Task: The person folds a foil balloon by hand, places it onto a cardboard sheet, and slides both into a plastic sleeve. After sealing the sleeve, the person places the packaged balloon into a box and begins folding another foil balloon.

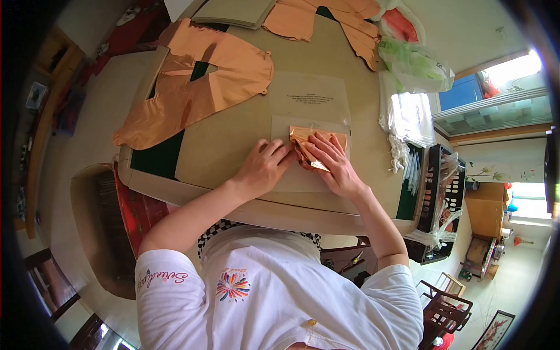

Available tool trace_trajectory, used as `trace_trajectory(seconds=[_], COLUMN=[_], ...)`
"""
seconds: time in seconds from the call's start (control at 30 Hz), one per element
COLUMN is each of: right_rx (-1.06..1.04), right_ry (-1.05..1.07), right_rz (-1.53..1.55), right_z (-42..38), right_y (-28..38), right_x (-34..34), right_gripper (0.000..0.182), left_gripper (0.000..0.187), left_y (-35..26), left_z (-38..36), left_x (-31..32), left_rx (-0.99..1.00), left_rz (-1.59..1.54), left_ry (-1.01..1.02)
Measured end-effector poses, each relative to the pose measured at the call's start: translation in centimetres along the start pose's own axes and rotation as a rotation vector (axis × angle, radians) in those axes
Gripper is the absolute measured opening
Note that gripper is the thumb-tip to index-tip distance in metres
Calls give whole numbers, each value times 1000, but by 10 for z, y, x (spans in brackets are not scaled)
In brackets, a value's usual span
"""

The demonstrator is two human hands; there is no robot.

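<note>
A folded packet of shiny rose-gold foil balloon [318,133] lies on a clear plastic bag [312,79] printed with small dark text. My right hand [335,165] rests over the packet, its fingers stretched out flat and pressing on the foil. At the packet's left edge is my left hand [263,168], fingers bent and slightly apart, the fingertips touching or very near the foil. Its thumb is mostly hidden. To the left a large flat rose-gold foil balloon [227,76] with a hole in its middle is spread out.
More foil balloons [290,20] lie at the table's [233,201] far edge beside a stack of grey sheets [233,11]. On the right are clear plastic bags [408,114], white straws [412,169] and a black crate [437,198]. A cardboard box [99,227] stands left.
</note>
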State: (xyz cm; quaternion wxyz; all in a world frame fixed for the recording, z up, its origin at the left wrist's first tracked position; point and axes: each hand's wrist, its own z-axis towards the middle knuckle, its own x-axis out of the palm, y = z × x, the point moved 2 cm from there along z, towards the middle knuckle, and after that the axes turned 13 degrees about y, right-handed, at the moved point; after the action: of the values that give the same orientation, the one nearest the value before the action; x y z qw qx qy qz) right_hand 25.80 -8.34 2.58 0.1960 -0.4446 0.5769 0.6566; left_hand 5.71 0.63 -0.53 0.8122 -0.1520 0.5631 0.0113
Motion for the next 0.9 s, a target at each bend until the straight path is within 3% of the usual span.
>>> trace_trajectory(seconds=[0.5, 0.63, 0.8, 0.9], right_rx=[-48, -77, -51, -42], right_ry=[11, 23, 45, 53], right_rz=[-78, -107, -158, -176], right_z=[-1, -2, -2, -3], right_y=[0, -2, -4, -3], right_x=[0, 2, 5, 5], right_gripper=[58, 62, 53, 47], left_gripper=[24, 39, 57, 48], left_y=[-1, 3, 5, 3], left_z=[-5, -7, -7, -5], left_x=[-7, -5, -5, -9], left_rx=[6, -9, -79, -11], left_rz=[-56, -118, -277, -182], left_ry=[106, 132, 92, 111])
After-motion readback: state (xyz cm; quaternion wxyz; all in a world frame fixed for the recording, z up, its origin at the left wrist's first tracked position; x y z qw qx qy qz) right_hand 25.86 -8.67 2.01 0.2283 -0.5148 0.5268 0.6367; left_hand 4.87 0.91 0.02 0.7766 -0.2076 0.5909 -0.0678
